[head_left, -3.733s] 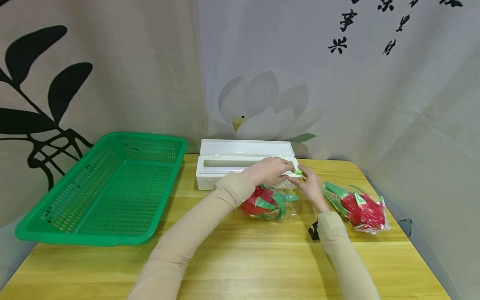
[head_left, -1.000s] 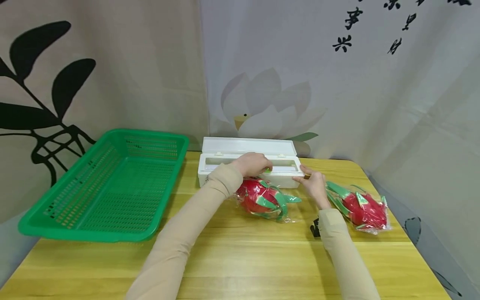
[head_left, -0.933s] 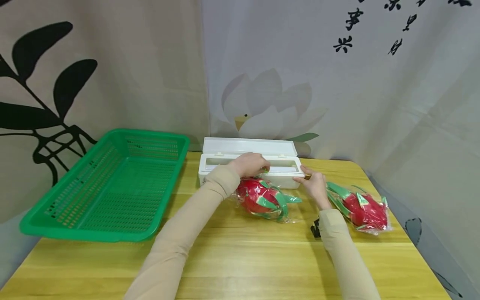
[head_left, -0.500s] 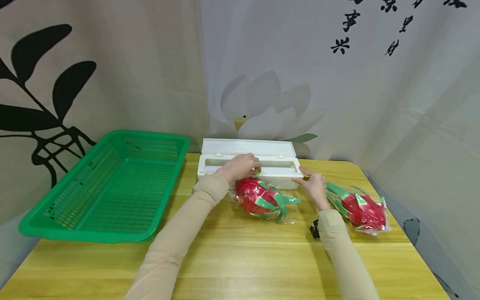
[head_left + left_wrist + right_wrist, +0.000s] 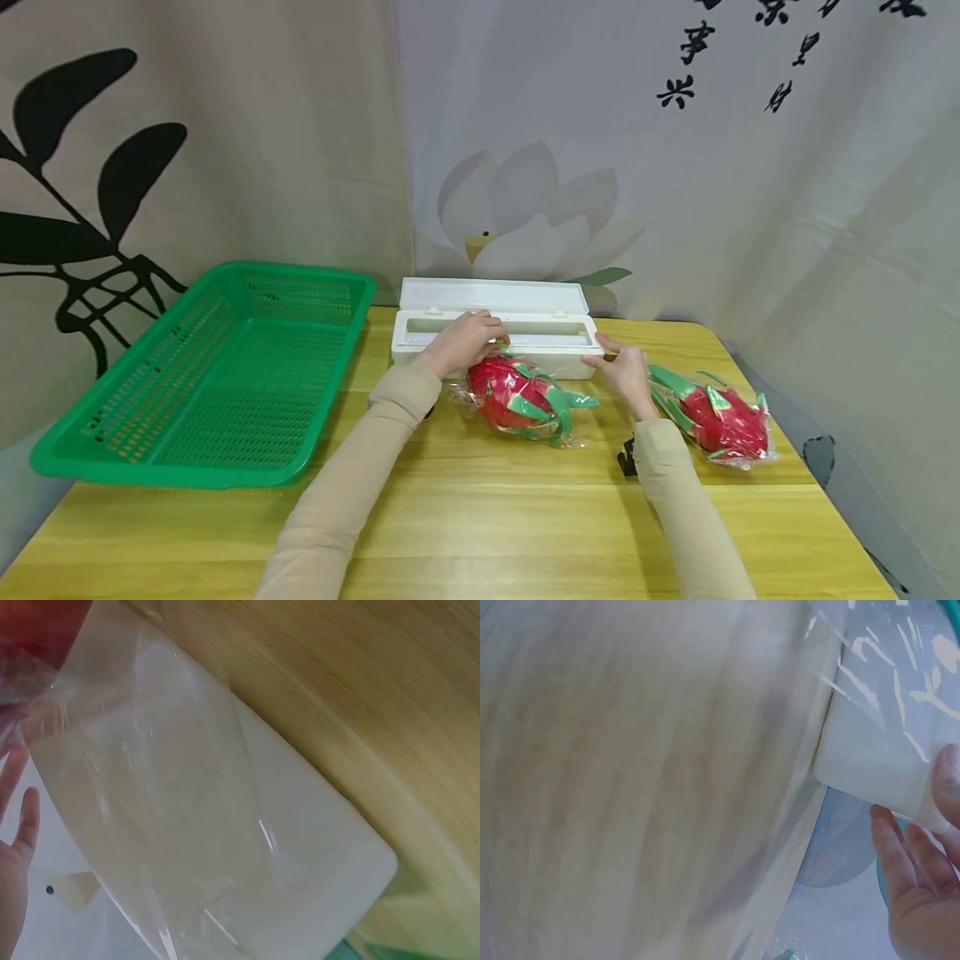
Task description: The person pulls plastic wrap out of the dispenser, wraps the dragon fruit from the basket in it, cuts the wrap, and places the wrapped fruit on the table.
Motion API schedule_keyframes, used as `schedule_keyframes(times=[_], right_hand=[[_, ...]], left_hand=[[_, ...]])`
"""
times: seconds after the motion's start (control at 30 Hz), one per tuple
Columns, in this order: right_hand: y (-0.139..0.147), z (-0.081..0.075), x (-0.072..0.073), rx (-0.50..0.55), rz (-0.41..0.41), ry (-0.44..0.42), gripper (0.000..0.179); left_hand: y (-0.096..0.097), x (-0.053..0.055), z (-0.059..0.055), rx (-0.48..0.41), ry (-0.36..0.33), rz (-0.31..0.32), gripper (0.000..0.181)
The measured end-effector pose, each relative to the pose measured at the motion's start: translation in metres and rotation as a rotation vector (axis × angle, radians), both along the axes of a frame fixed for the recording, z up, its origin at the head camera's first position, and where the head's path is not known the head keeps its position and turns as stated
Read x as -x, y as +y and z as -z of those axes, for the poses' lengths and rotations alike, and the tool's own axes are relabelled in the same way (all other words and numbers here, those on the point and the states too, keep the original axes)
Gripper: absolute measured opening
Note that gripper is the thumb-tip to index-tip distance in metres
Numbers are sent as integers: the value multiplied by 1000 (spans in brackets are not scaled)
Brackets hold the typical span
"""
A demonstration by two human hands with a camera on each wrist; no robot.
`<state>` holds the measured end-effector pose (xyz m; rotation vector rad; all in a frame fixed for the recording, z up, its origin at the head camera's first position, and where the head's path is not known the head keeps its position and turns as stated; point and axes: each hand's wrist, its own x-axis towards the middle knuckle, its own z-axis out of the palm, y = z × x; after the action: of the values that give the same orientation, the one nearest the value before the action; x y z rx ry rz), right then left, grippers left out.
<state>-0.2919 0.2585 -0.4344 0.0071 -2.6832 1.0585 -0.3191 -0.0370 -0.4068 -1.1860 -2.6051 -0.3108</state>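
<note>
A white cling film dispenser stands at the back of the table, its lid flipped up. My left hand pinches a small green slide cutter on its front edge, left of the middle. My right hand grips the dispenser's right end, with the thumb in front in the right wrist view. Clear film hangs over the front of the box in the left wrist view. Just before it lies a red dragon fruit with green scales, under clear film and close beneath my left hand.
A second dragon fruit, wrapped in clear film, lies on the right of the table. The green basket takes up the left side. A patterned cloth hangs behind the table.
My left hand has drawn the green slide cutter from the dispenser's right end leftward along its front edge. My right hand has settled on the box's right end and stays there.
</note>
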Motion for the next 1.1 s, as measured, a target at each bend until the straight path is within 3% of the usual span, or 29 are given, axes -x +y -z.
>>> schedule_keyframes(times=[0.2, 0.33, 0.5, 0.7, 0.97, 1.1], right_hand=[[3, -1, -1, 26, 2, -34, 55], [7, -1, -2, 26, 9, -7, 53], [7, 0, -3, 15, -4, 0, 53], [5, 2, -1, 30, -6, -25, 54], [4, 1, 1, 52, -5, -45, 54], [4, 2, 1, 41, -25, -23, 53]], left_hand=[[-23, -7, 0, -50, -8, -78, 11], [-38, -12, 0, -67, 15, -148, 13], [-45, -20, -1, -22, 65, -243, 15], [-50, -29, -10, 16, 64, -379, 20], [-63, -37, -23, -32, -97, -610, 15], [-66, -42, -27, -11, -93, -726, 17]])
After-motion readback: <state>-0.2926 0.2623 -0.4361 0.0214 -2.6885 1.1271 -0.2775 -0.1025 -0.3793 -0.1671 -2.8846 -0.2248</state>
